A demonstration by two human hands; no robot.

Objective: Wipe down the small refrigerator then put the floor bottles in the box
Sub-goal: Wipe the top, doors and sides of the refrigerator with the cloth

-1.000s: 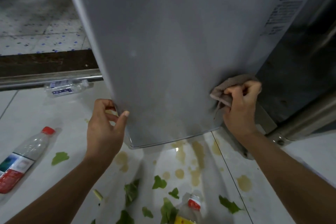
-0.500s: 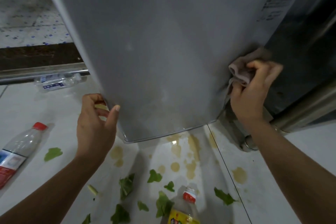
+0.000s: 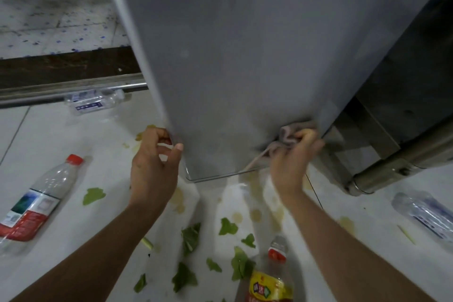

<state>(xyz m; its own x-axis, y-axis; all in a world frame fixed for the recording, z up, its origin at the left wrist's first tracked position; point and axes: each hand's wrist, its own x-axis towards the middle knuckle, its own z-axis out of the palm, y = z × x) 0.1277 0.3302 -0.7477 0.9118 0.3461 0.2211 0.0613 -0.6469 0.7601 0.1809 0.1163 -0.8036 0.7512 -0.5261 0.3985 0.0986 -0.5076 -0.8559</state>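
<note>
Label text is too blurry to read anywhere. The small refrigerator [image 3: 245,56] stands upright, long axis vertical. The right hand [image 3: 291,164] grips a bunched cloth [image 3: 293,133] against its lower right corner, lower than half a second ago. The left hand [image 3: 154,167] pinches its lower left edge. The red-capped bottle [image 3: 36,201] lies left of the fridge, cap pointing toward it.
</note>
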